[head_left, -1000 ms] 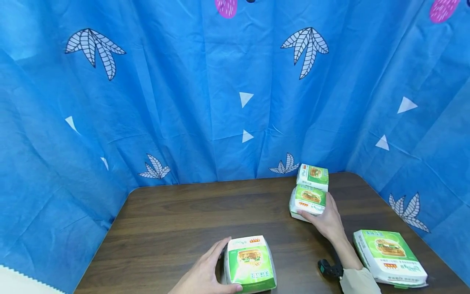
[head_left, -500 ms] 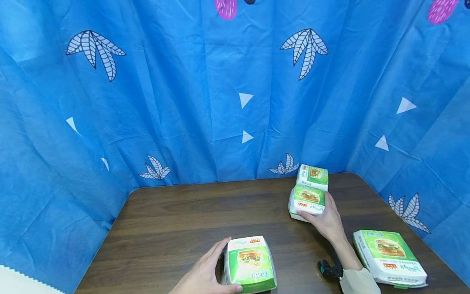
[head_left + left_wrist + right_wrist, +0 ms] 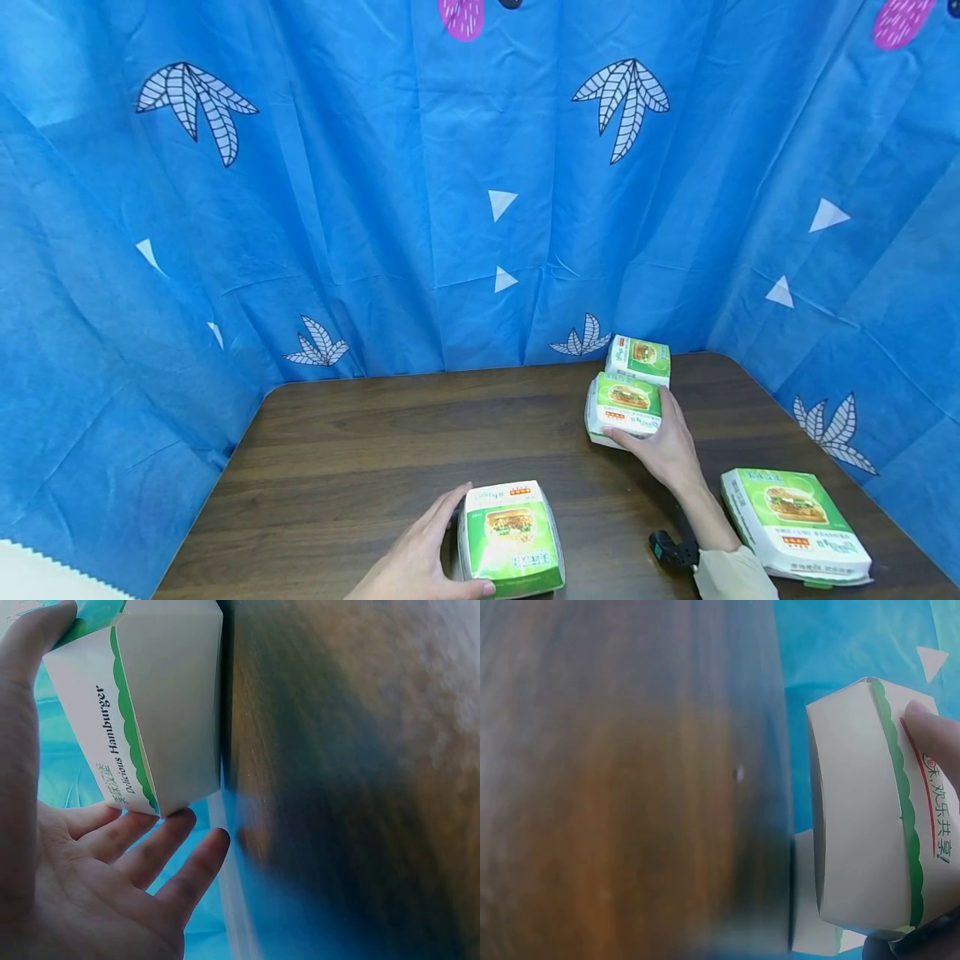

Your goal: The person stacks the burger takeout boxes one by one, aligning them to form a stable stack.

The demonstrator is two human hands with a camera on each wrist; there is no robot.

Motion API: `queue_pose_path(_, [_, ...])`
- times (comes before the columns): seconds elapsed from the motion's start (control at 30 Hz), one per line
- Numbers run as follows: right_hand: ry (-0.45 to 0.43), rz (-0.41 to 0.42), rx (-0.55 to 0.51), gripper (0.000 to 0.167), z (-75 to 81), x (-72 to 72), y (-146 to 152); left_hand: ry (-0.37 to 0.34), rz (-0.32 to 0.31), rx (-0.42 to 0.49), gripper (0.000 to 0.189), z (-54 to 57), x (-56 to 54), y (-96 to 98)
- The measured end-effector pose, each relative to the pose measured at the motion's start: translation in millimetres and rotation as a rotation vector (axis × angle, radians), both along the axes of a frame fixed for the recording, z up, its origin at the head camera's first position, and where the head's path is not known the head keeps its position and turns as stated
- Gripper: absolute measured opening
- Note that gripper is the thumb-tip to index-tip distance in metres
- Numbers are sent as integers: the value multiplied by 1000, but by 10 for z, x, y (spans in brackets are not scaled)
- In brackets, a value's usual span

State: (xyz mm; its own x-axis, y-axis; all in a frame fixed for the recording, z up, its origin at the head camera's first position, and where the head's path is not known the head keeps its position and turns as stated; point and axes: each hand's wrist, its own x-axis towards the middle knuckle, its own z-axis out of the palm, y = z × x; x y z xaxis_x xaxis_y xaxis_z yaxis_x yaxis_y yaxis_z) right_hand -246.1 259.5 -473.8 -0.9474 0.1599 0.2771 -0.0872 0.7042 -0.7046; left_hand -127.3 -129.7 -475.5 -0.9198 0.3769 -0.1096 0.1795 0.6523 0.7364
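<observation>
My left hand [image 3: 423,550] grips a green and white hamburger box [image 3: 513,537] at the front middle of the table, fingers at its far left side and thumb at its near edge. In the left wrist view, fingertips touch the box's [image 3: 172,712] side, which reads "Delicious Hamburger". Farther back on the right, my right hand [image 3: 667,446] holds a second hamburger box [image 3: 624,407] between thumb and fingers. The right wrist view shows this box [image 3: 862,810] slightly tilted, with the thumb [image 3: 934,735] on its lid. Directly behind it stands a third hamburger box [image 3: 641,358], partly covered.
A larger flat burger box [image 3: 798,525] lies at the right edge, beside the right forearm. A black wrist strap device [image 3: 675,548] sits by that wrist. The brown wooden table [image 3: 360,450] is enclosed behind and at the sides by a blue curtain [image 3: 375,208].
The box in my right hand has shifted slightly left and up, away from the box behind it, and the hand moved with it. My left hand and its box stay in place.
</observation>
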Motion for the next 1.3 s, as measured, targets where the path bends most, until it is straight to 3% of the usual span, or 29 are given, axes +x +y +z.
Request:
queue_pose_path(0.5, [-43,31,-2,128,241,87,-127,25,-7,-5,118,-17,3,6])
queue_pose_path(0.87, [-11,93,-6,125,374,199,-245,48,-31,15,117,-30,-7,-7])
queue_pose_path(1.3, [-20,121,-7,126,480,310,-413,8,-8,21,118,-9,0,-3])
